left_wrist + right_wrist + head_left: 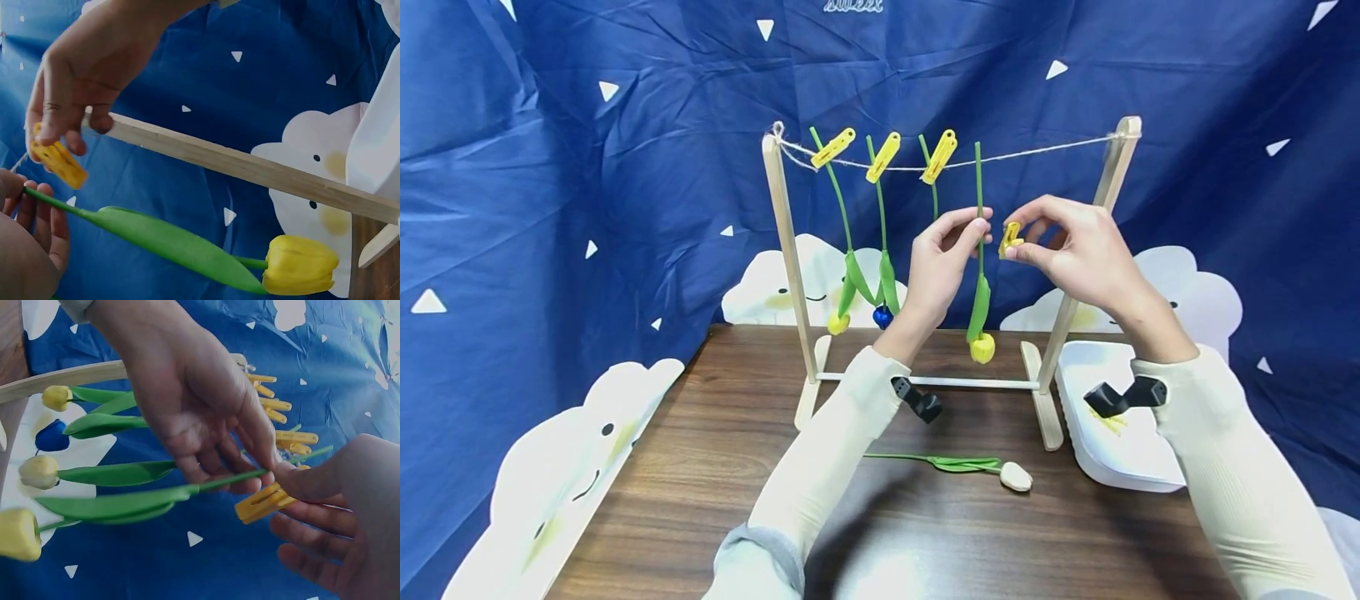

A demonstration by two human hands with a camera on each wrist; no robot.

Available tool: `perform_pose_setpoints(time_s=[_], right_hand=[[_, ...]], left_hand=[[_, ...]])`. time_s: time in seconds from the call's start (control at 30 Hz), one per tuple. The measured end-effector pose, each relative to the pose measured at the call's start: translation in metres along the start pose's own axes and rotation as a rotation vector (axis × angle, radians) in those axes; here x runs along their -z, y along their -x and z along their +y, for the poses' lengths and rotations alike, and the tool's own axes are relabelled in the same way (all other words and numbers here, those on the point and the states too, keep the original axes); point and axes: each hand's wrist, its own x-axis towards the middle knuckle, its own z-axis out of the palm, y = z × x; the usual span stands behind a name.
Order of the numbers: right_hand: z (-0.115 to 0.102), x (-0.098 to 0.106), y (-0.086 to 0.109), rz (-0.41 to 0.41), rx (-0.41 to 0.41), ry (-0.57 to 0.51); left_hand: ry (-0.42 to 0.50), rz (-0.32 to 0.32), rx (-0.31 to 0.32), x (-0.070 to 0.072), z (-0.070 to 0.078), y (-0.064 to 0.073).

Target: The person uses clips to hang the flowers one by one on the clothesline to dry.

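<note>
My left hand [940, 260] pinches the green stem of a yellow tulip [982, 347], which hangs bloom down with its stem top by the string [1037, 152]. Just to the right, my right hand [1081, 250] pinches a yellow clothespin [1011, 238] between thumb and fingers, close to the stem. Further left, three yellow clothespins [883, 158] hold tulips upside down on the string: one yellow [838, 322], one blue [883, 316] and one pale [39, 472]. The left arm hides most of that pale bloom in the head view.
Two wooden posts [790, 258] carry the string, joined low down by a white bar [977, 383]. A white tulip [1015, 477] lies on the brown table [647, 500]. At the right stands a white tray [1138, 482] with yellow pieces [1107, 421], partly behind my right wrist.
</note>
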Motion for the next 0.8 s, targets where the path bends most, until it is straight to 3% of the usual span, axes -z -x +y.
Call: perform_pose_setpoints(time_s=[0.27,0.57,0.7,0.8], right_hand=[[-0.012,0.003,-0.011,0.166,-0.045,-0.177],[-0.018,0.009,-0.037,0.251,-0.109,-0.348],[-0.02,0.011,-0.05,0.289,-0.107,-0.459],[-0.025,0.013,-0.06,0.318,-0.089,-0.475]], left_hand=[[-0.015,0.065,0.045,-0.009,0.003,-0.007],[-0.005,0.148,0.076,-0.021,0.002,-0.012],[-0.023,0.178,0.091,-0.026,0.004,-0.013],[-0.03,0.211,0.094,-0.028,0.006,-0.013]])
